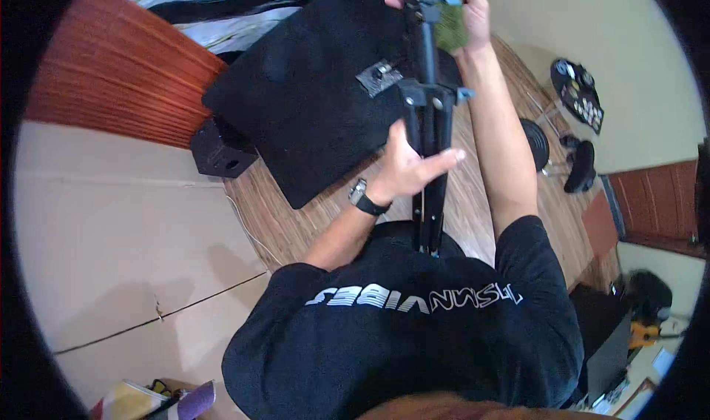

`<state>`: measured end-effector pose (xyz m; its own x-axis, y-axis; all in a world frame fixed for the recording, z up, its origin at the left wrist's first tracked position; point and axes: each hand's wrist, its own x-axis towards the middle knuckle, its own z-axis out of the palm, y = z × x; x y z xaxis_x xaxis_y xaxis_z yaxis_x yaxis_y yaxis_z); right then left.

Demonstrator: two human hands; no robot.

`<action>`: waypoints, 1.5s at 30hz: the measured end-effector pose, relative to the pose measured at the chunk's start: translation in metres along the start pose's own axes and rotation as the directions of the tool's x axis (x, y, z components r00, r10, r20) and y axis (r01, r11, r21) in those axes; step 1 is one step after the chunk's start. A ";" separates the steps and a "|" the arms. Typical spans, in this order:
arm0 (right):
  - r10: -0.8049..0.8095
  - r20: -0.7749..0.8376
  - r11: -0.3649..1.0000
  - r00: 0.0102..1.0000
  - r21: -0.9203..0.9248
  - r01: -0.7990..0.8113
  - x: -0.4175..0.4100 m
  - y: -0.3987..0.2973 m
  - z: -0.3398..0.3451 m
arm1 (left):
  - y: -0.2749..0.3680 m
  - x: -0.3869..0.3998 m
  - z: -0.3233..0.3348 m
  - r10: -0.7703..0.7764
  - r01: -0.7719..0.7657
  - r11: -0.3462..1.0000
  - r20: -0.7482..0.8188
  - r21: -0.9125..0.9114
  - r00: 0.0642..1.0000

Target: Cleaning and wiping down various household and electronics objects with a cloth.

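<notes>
A black folded tripod stand [427, 59] with grey-blue clamp levers stands upright before my chest, its legs together and its lower end close to my shirt. My left hand [407, 167] is around the folded legs from the left, with the thumb across their front; its other fingers are partly hidden. My right hand [474, 15] is at the upper part of the stand, at the top edge of the view. It holds a green cloth [452, 28] against the pole. Some fingertips show left of the pole, and the stand's top is cut off.
A black table [310, 98] lies beyond the stand, with a small clear plastic packet [379, 77] on it. On the left are a black speaker-like box [222, 148] and an orange-brown curtain [122, 70]. A round black seat [535, 145] stands right; a guitar [643, 335] is farther back.
</notes>
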<state>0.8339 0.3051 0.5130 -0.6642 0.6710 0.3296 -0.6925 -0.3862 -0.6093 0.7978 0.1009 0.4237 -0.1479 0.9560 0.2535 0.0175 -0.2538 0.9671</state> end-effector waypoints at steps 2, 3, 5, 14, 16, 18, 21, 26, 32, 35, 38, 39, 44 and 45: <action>0.005 0.178 1.000 0.984 0.023 -0.009 0.006 0.007 0.030 | 0.020 -0.007 -0.013 0.055 -0.052 0.995 -0.044 0.080 0.997; 0.001 0.226 1.000 0.974 -0.017 0.002 0.001 0.004 0.054 | 0.024 -0.009 -0.021 0.080 -0.075 0.993 -0.049 0.089 0.996; -0.035 0.274 0.988 0.961 -0.134 0.074 -0.002 0.005 0.101 | 0.035 -0.014 -0.043 0.106 -0.097 0.990 -0.079 0.107 0.991; -0.019 0.184 0.611 0.983 -0.776 0.157 0.071 0.031 0.207 | 0.023 -0.008 -0.149 0.312 -0.190 0.899 -0.274 0.393 0.910; 0.016 0.202 0.582 0.979 -0.798 0.155 0.081 0.047 0.208 | 0.013 -0.012 -0.168 0.330 -0.183 0.887 -0.302 0.424 0.894; -0.064 0.305 0.590 0.950 -0.756 0.282 0.094 0.076 0.185 | 0.000 -0.025 -0.175 0.396 -0.237 0.871 -0.330 0.430 0.857; -0.045 0.282 0.538 0.958 -0.802 0.261 0.082 0.100 0.209 | -0.013 -0.053 -0.187 0.343 -0.142 0.882 -0.406 0.449 0.847; -0.004 0.269 0.581 0.963 -0.783 0.221 0.087 0.153 0.189 | -0.022 -0.086 -0.183 0.360 -0.102 0.863 -0.460 0.495 0.812; 0.065 0.182 0.753 0.981 -0.654 0.071 0.066 0.186 0.174 | -0.023 -0.112 -0.189 0.193 0.079 0.897 -0.545 0.435 0.816; 0.065 0.017 0.884 0.998 -0.465 -0.050 0.063 0.198 0.144 | -0.028 -0.109 -0.195 0.209 0.117 0.869 -0.570 0.482 0.794; 0.212 0.012 0.937 0.977 -0.288 -0.199 0.065 0.216 0.083 | -0.031 -0.107 -0.196 0.213 0.171 0.840 -0.604 0.514 0.768; 0.173 -0.013 0.894 0.985 -0.418 -0.162 0.059 0.228 0.075 | -0.033 -0.108 -0.196 0.291 0.178 0.789 -0.614 0.588 0.734; 0.354 -0.048 0.635 0.934 -0.721 -0.278 0.068 0.320 -0.031 | -0.044 -0.099 -0.190 0.334 0.206 0.781 -0.673 0.589 0.660; 0.328 -0.032 0.576 0.944 -0.785 -0.227 0.078 0.327 -0.041 | -0.047 -0.098 -0.187 0.327 0.227 0.781 -0.691 0.582 0.645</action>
<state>0.5666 0.2571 0.3099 -0.8453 0.5269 0.0885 -0.0274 0.1226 -0.9921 0.6265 -0.0085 0.3491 -0.7725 0.4317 0.4657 0.5555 0.1042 0.8249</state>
